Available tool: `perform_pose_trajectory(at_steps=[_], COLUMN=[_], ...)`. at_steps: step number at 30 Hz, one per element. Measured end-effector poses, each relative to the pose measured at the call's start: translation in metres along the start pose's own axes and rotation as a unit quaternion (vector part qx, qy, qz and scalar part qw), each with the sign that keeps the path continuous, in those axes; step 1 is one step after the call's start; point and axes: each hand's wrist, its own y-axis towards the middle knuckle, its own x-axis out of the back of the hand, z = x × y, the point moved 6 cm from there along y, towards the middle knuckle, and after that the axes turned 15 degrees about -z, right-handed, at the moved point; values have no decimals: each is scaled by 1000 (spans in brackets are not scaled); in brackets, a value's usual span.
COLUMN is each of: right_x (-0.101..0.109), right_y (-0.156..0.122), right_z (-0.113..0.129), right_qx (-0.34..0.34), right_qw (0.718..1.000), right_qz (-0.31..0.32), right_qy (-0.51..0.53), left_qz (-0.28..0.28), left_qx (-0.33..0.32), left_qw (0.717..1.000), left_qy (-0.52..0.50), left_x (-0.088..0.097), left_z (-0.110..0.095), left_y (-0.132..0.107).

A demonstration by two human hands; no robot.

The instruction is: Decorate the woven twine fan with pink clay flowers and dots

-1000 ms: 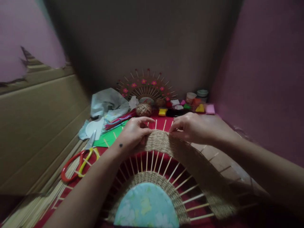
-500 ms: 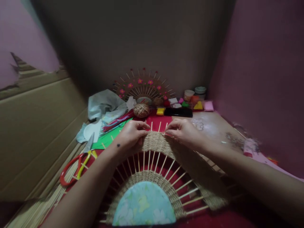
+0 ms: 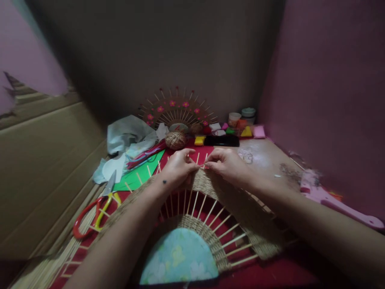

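Woven fan arcs away; left hand, right hand seemingly pinch rim.

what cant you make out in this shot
Head view:
- What left hand and right hand pinch at the weave: hidden by fingers.
- Blue disc: cut by bottom edge.
- Jars, contents: too small, dim.
- Pink tool: blurred.

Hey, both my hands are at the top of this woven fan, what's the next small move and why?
Probably weave past the next stick and press it snug: your left hand and right hand pinch the band at its top edge, where bare stick tips poke up between them.
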Motion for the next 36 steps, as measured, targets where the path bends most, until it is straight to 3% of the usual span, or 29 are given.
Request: perform_pose_trajectory(at_steps=[3, 7, 13, 18, 24, 29, 36], right_x=[4, 15, 37, 41, 33, 35, 28], right_y=[1, 5, 20, 30, 26, 17, -4], right_z=[-1, 1, -4, -23, -31, -10, 24], right_qx=[8, 8, -26, -59, -75, -24, 112], right_qw=[1000, 1000, 999, 996, 986, 983, 961], right_qz=[-4, -1, -14, -5, 87, 135, 206], right_qy=[0, 1, -17, -66, -118, -125, -148], left_qz=[37, 44, 16, -2, -12, -17, -10], left_qx=[17, 34, 45, 48, 43, 41, 45], left_qw=[998, 994, 994, 996, 996, 997, 997], left_qy=[-55, -96, -98, -75, -71, -68, -69], left_x=[-2, 1, 6, 11, 13, 15, 13], left_z=[-3, -11, -14, -13, -13, -11, -9], left_y=[-2, -8, -9, -9, -11, -9, -7])
